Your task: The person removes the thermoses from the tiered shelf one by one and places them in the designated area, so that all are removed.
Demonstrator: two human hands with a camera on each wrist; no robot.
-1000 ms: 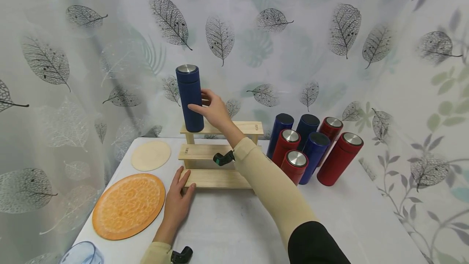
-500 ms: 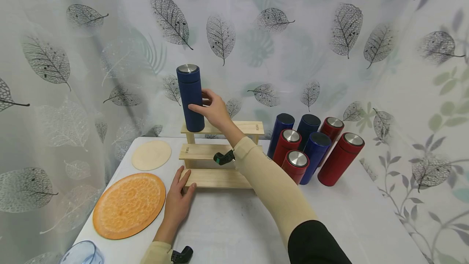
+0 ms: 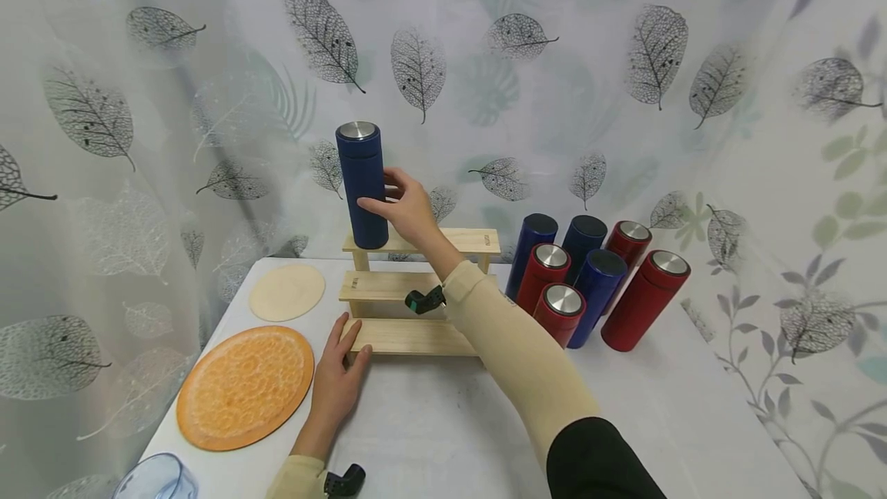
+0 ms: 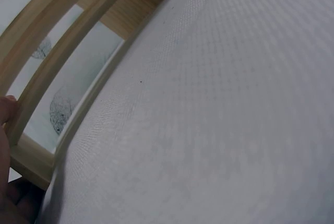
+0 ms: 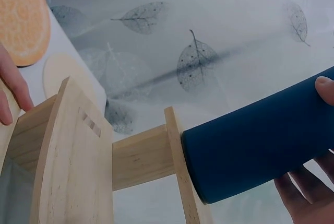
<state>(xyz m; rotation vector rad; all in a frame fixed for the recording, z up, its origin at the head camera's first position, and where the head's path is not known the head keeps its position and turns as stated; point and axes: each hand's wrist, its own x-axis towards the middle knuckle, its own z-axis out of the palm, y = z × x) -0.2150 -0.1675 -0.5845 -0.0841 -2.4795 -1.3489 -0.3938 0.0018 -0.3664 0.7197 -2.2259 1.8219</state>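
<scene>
A dark blue thermos flask (image 3: 362, 191) with a steel-topped lid stands upright at the left end of the top shelf of a wooden three-step rack (image 3: 409, 336). My right hand (image 3: 409, 210) holds it from the right, thumb across the front and fingers behind. In the right wrist view the flask (image 5: 261, 135) has its base against the shelf board. At the left end of the lowest step, my left hand (image 3: 337, 380) grips the rack, its thumb at the front edge. The left wrist view shows only part of that hand at its left border.
Right of the rack stand several red and blue flasks (image 3: 597, 283), close together. An orange round mat (image 3: 246, 387) and a pale round disc (image 3: 287, 293) lie on the left of the white table (image 3: 430, 430). A clear glass vessel (image 3: 155, 480) stands at the near left corner. Behind hangs a leaf-patterned curtain (image 3: 443, 98).
</scene>
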